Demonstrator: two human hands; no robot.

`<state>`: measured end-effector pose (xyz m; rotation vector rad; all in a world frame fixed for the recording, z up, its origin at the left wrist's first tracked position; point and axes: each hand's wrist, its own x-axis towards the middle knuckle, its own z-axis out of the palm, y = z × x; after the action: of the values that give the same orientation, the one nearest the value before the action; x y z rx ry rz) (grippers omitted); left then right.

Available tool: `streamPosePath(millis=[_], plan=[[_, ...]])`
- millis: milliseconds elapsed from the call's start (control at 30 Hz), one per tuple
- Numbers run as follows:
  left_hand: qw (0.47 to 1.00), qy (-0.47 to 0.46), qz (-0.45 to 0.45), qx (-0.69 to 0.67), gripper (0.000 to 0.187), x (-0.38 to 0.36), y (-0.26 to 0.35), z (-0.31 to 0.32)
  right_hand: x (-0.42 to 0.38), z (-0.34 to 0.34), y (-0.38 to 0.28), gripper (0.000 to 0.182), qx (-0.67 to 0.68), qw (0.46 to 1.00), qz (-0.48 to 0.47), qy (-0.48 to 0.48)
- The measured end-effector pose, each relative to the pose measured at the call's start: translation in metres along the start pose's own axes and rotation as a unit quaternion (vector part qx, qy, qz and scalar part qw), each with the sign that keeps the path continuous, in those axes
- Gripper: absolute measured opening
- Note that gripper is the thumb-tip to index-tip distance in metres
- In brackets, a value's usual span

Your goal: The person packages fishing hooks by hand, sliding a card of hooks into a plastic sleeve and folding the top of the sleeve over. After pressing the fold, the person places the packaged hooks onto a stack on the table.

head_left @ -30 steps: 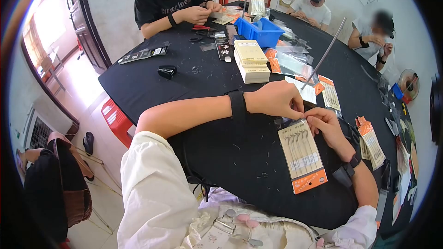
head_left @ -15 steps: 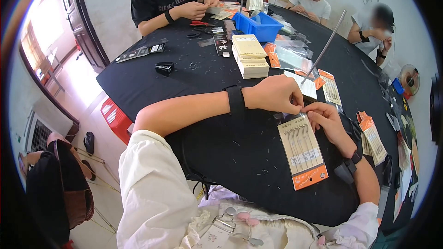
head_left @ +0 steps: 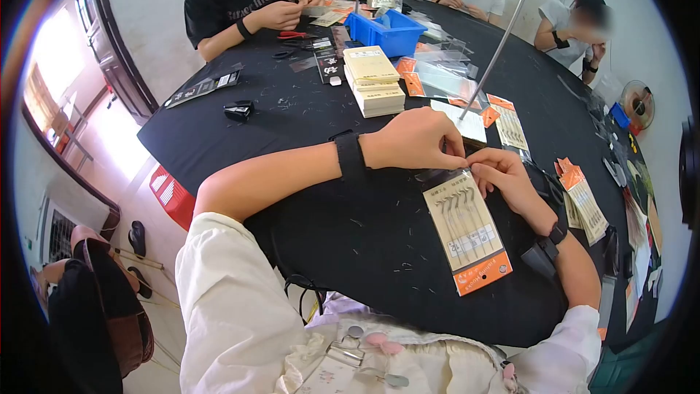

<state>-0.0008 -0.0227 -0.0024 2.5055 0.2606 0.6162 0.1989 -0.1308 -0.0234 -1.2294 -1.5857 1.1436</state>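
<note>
My left hand pinches the top edge of a clear plastic packet. Inside that packet lies a beige card with several hooks, a white label and an orange end that points toward my body. Right beside it, my right hand has thumb and finger closed on the same clear edge. The fingertips of both hands nearly touch. The packet is tilted over the black tablecloth.
Stacked beige cards, a blue bin and a metal rod stand beyond my hands. A black stapler lies left, finished-looking packets right. A person and two others sit across the table.
The view has shifted, so the scene sits a little further left and higher. Both hands keep their pinch on the packet's edge, and the packet has tilted slightly.
</note>
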Motion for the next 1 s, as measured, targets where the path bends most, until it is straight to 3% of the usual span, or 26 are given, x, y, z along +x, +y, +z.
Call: streamPosePath(millis=[1000], plan=[[0.999, 0.01, 0.019, 0.027, 0.017, 0.0021, 0.0, 0.0006, 0.0002, 0.0001, -0.004, 0.019, 0.035, 0.999, 0.0, -0.031]])
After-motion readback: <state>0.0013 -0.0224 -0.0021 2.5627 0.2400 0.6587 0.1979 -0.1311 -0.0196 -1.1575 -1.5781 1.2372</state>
